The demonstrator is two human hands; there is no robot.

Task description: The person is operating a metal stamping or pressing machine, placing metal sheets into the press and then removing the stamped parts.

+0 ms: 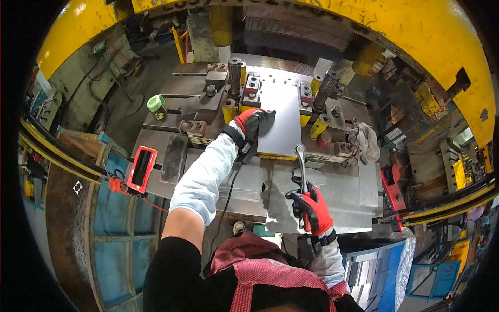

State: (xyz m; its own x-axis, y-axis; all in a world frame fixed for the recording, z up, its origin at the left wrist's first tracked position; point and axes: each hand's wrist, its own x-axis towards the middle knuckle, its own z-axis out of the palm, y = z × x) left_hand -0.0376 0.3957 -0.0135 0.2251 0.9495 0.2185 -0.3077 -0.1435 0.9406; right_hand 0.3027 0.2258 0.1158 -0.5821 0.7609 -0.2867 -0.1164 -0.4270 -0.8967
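Observation:
A pale, flat metal sheet (279, 117) lies on the die of a press, between two spring-wrapped guide posts. My left hand (253, 126), in a red and black glove, reaches over the sheet's left edge, its fingers extended onto the surface. In my right hand (314, 209), gloved the same way, is a ratchet wrench (301, 165). Its chrome shaft points away from me, and the round head is close to the sheet's near right corner. The fingers wrap its lower part, where a bit of red handle shows below.
Large grey sheets (332, 197) lie on the near side of the press bed. A red-framed box (141, 169) is at left, a green-lidded jar (156, 105) behind it. Rags (364, 140) hang at right. Yellow press framework (410, 31) arches overhead; a blue bin (387, 265) is low right.

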